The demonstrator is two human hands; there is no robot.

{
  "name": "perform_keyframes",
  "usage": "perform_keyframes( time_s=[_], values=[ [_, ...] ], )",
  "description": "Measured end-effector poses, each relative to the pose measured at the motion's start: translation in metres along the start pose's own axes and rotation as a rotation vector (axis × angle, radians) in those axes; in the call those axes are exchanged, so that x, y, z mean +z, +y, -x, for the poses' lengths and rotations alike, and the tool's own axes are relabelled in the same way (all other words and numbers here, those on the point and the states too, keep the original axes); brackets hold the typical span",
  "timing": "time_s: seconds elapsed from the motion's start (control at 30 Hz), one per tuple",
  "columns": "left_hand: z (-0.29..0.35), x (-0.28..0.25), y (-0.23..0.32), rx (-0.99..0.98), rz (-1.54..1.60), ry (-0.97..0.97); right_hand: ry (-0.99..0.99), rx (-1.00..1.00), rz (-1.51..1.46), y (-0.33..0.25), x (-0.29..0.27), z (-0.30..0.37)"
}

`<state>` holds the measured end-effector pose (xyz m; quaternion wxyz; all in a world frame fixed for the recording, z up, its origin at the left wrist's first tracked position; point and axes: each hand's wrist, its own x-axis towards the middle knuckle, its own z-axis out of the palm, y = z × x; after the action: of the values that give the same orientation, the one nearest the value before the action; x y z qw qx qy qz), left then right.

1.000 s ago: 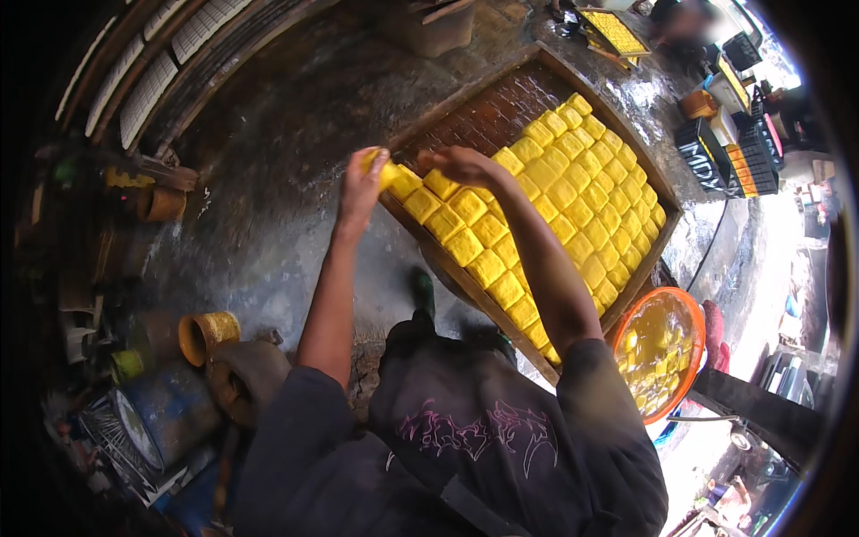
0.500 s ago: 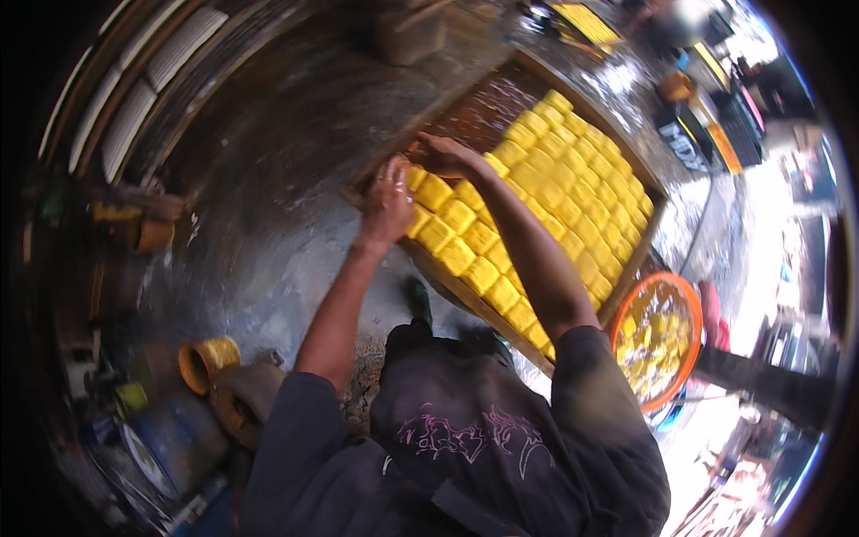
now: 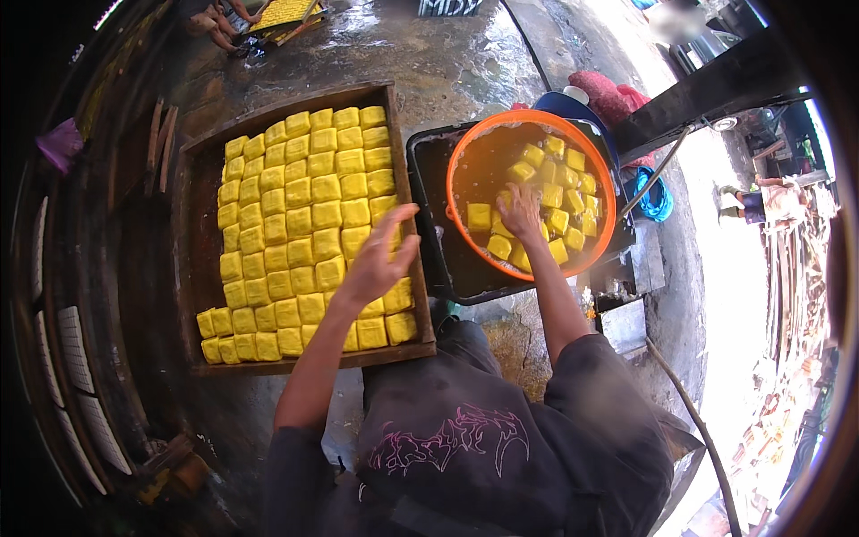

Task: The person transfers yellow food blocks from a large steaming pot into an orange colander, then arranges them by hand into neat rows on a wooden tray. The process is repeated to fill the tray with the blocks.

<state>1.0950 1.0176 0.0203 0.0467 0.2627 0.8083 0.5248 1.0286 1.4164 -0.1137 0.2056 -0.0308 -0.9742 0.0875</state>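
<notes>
Rows of yellow tofu blocks fill most of a wooden tray on my left. Over the tray's right side hovers my left hand, fingers apart and nothing in them. To the right is an orange basin of murky, brownish liquid with loose tofu cubes floating in it. My right hand reaches down into that basin among the cubes, fingers spread at the surface. The fingertips are partly lost in the liquid, and no cube is seen gripped.
The basin rests over a black tub holding dark liquid. A dark beam slants in from the upper right, near a red mesh sack. At the far upper left another person is beside a second tray of yellow blocks.
My view has turned toward the basin. Both hands have left the tray's far-left corner; the right is now in the basin, and the left is raised over the tray's right side.
</notes>
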Motion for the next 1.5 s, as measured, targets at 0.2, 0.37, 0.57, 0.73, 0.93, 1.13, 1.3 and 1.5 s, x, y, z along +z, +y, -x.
perform_keyframes(
  time_s=[0.2, 0.37, 0.57, 0.73, 0.93, 1.13, 1.3, 1.5],
  values=[
    [-0.161, 0.195, -0.047, -0.090, -0.751, -0.733, -0.661, 0.913, -1.373, 0.087, 0.041, 0.018],
    [-0.192, 0.224, -0.074, -0.372, -0.364, -0.583, -0.586, 1.108, -1.578, 0.098, -0.008, 0.011],
    [-0.084, 0.068, -0.024, -0.323, 1.247, -0.050, -0.651, 0.676, -1.955, -0.056, -0.057, -0.051],
    [0.126, -0.153, -0.013, -0.145, 1.313, 0.595, -1.273, 0.009, -1.399, -0.336, -0.082, -0.075],
    [0.296, -0.272, -0.069, -0.428, 0.667, 1.340, -1.166, -1.107, -0.713, -0.679, -0.033, -0.024],
    [0.288, -0.309, -0.096, -0.414, 0.599, 1.062, -1.626, -0.225, -1.259, -0.719, -0.010, -0.029],
    [0.270, -0.299, -0.109, -0.857, -0.284, 0.517, -1.320, -0.761, -0.821, -0.730, 0.007, -0.050],
    [0.272, -0.305, -0.164, -0.357, -0.231, 0.676, -1.061, -1.334, -0.402, -0.744, 0.020, -0.057]
  ],
)
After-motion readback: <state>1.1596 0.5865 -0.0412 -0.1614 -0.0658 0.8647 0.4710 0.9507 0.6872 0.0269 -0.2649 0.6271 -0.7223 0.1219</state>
